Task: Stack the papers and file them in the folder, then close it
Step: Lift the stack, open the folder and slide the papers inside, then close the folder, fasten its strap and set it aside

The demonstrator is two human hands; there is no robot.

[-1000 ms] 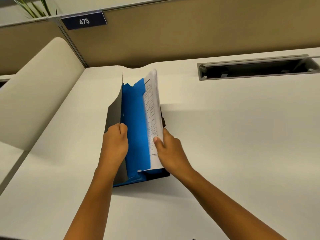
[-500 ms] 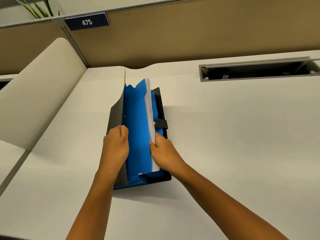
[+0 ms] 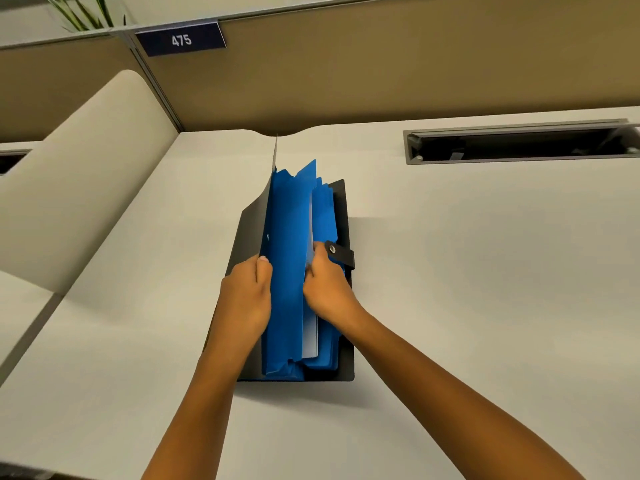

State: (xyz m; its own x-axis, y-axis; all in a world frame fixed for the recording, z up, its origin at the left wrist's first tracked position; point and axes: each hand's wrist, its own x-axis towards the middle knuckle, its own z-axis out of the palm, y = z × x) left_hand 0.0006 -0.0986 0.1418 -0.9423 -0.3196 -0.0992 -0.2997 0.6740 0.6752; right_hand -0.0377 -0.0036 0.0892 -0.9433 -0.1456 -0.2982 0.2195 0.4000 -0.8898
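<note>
A black expanding folder (image 3: pixel 344 209) with blue dividers (image 3: pixel 287 237) lies open on the desk in the middle of the view. Its dark front flap (image 3: pixel 254 220) stands upright on the left. My left hand (image 3: pixel 246 299) grips that flap and the nearest blue dividers, holding a pocket apart. The white papers (image 3: pixel 310 336) sit down inside a pocket, with only a thin white edge showing. My right hand (image 3: pixel 327 289) is closed on their top edge, pressed down between the dividers. A black strap with a snap button (image 3: pixel 341 252) lies just beyond my right hand.
The white desk (image 3: pixel 485 289) stretches right and toward me. A grey cable slot (image 3: pixel 519 143) is set in it at the back right. A tan partition with a "475" plate (image 3: pixel 180 39) runs behind. A curved beige divider (image 3: pixel 69 174) rises at the left.
The papers, held tall above the folder a second ago, have gone down into a pocket. My right hand followed them down. The left hand kept the flap open.
</note>
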